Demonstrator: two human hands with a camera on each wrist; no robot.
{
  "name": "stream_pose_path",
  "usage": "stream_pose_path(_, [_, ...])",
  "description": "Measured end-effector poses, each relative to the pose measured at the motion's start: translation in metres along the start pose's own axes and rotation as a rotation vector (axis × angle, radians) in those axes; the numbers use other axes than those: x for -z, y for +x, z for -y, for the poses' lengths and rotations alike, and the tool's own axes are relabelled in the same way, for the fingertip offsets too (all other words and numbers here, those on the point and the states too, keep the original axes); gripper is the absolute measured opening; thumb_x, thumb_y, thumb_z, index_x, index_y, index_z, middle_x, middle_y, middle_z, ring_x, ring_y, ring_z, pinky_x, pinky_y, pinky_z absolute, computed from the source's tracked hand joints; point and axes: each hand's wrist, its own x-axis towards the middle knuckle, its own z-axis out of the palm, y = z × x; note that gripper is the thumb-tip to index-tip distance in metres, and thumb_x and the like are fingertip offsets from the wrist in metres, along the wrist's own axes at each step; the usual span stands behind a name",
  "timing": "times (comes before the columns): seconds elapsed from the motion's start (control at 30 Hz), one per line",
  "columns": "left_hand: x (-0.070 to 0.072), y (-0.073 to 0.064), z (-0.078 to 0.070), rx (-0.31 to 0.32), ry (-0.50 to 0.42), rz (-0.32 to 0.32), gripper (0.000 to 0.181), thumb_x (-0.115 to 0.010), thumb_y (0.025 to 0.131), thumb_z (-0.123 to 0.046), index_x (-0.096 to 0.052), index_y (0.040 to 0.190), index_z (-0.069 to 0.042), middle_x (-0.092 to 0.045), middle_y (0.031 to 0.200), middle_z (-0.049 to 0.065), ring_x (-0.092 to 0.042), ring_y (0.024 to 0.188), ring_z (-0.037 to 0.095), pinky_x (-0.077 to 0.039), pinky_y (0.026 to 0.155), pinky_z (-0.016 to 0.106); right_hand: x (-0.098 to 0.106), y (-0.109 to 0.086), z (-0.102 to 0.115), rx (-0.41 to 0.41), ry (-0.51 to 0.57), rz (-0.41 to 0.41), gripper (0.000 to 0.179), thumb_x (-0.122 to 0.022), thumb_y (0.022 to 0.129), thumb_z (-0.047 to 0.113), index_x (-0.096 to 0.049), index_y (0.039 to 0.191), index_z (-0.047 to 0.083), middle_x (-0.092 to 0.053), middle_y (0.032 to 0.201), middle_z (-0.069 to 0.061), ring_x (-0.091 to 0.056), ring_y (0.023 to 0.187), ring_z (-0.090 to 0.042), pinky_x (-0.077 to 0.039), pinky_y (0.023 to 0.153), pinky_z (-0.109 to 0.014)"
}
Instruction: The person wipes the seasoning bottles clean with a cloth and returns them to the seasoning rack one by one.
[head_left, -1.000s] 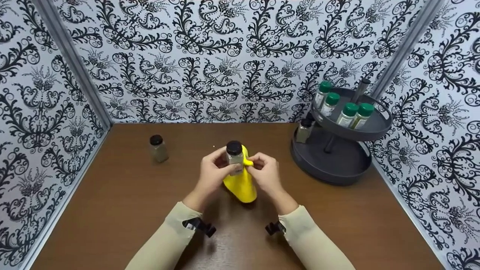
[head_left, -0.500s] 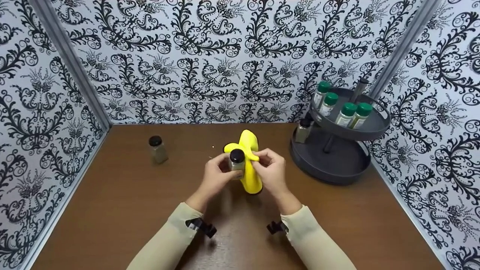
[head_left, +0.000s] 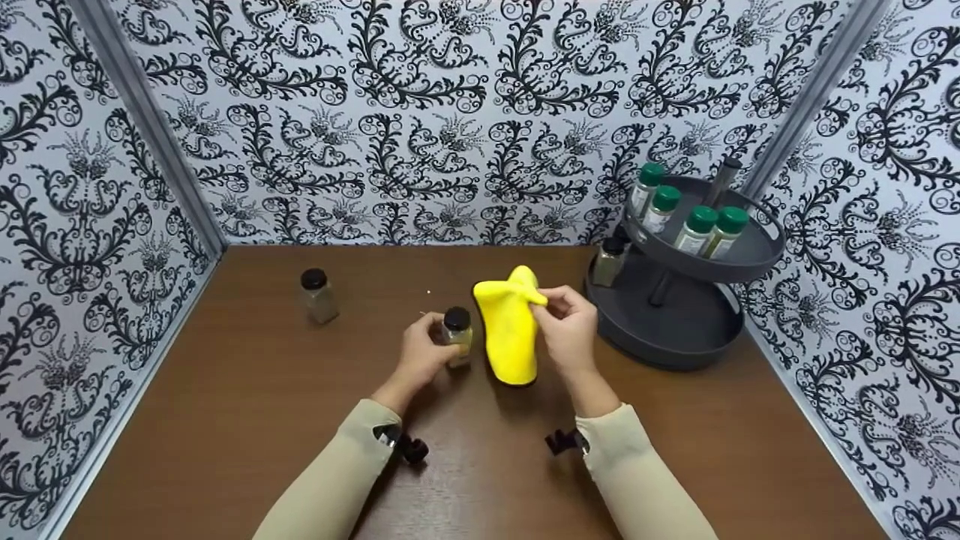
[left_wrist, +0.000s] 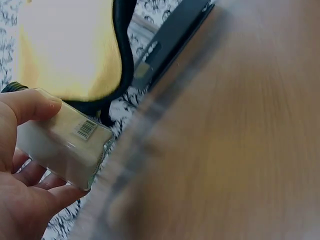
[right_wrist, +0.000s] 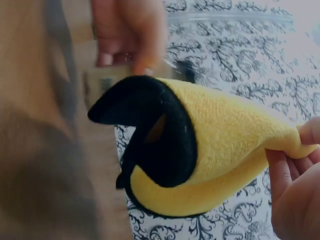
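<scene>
In the head view my left hand (head_left: 422, 352) grips a square spice jar (head_left: 457, 337) with a black lid, its fingers on one side and the thumb on the other. A barcode label shows near the base of this jar (left_wrist: 65, 140) in the left wrist view. My right hand (head_left: 571, 330) pinches a yellow cloth (head_left: 511, 334) by one gathered corner. The cloth hangs from that hand, to the right of the jar and apart from it. Black edging and a dark underside of the cloth (right_wrist: 225, 115) appear in the right wrist view.
A second black-lidded jar (head_left: 319, 298) stands at the left of the brown table (head_left: 225, 420). At the right is a two-tier dark tray (head_left: 660, 352). Several green-capped jars (head_left: 697, 231) occupy its upper tier, and a black-lidded jar (head_left: 609, 262) its lower one. Patterned walls enclose the table.
The hands have parted. The cloth has come away from the jar and moved right with my right hand, while my left hand has shifted slightly left and lower with the jar.
</scene>
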Motion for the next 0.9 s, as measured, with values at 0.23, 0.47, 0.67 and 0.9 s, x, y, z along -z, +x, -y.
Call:
stream_pose_path(0.23, [0.002,0.002,0.011,0.018,0.022,-0.051,0.042,-0.089,0.069,0.001,-0.071,0.106,-0.002,-0.073,0.099,0.013,-0.067,0.09,0.02,-0.057,0.082,0.03,0.009,0.011,-0.002,-0.048,-0.008,-0.063,0.017,-0.078,0.083,-0.013,-0.072,0.098,-0.017,-0.078,0.083,-0.004,-0.074,0.077,-0.009,-0.061,0.072,-0.021])
stream_pose_path(0.47, [0.004,0.003,0.016,0.001,0.026,-0.039,0.043,-0.089,0.071,-0.002,-0.071,0.11,-0.002,-0.074,0.103,0.014,-0.07,0.095,0.023,-0.059,0.085,0.03,0.011,0.014,-0.003,-0.058,0.009,-0.079,0.017,-0.077,0.083,-0.015,-0.072,0.098,-0.017,-0.078,0.083,-0.004,-0.074,0.077,-0.011,-0.062,0.072,-0.022])
stream_pose_path(0.67, [0.015,0.013,0.026,-0.08,0.06,0.133,0.069,-0.084,0.074,0.0,-0.063,0.138,-0.009,-0.071,0.128,0.012,-0.066,0.112,0.024,-0.053,0.099,0.036,0.008,0.01,-0.005,-0.064,-0.007,-0.05,0.017,-0.077,0.083,-0.014,-0.072,0.099,-0.017,-0.079,0.085,-0.01,-0.074,0.077,-0.011,-0.062,0.072,-0.022])
stream_pose_path(0.9, [0.019,0.029,0.038,-0.138,-0.095,0.379,0.082,-0.053,0.077,0.016,-0.046,0.157,0.0,-0.06,0.15,0.022,-0.057,0.131,0.026,-0.045,0.105,0.025,0.008,0.009,-0.008,-0.08,-0.011,-0.04,0.016,-0.078,0.084,-0.013,-0.073,0.099,-0.016,-0.078,0.084,-0.003,-0.074,0.078,-0.012,-0.062,0.071,-0.022])
